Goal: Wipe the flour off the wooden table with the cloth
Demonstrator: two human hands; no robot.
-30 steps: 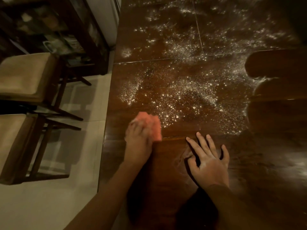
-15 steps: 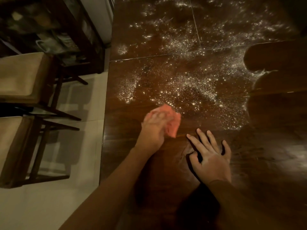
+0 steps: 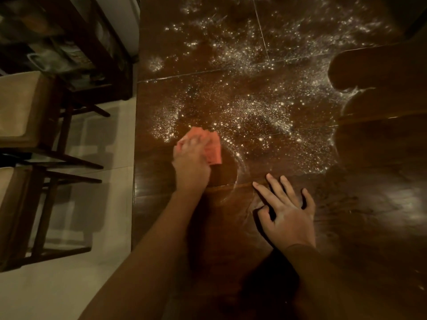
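Note:
White flour [image 3: 265,107] lies scattered over the middle and far part of the dark wooden table [image 3: 381,204]. My left hand [image 3: 190,162] grips a bunched orange-pink cloth [image 3: 212,146] and presses it on the table at the near left edge of the flour. A curved wiped streak shows just right of the cloth. My right hand [image 3: 286,213] lies flat on the bare wood nearer to me, with its fingers spread and nothing in it.
The table's left edge [image 3: 134,181] runs down the frame beside a pale tiled floor [image 3: 97,250]. Two cushioned wooden chairs [image 3: 25,107] stand at the left. A dark cabinet [image 3: 69,42] sits at the top left. Wiped bare wood shows at the right.
My left hand swept the cloth to the right into the flour, then back to the left and farther away, leaving a curved clean streak. My right hand stayed flat in place.

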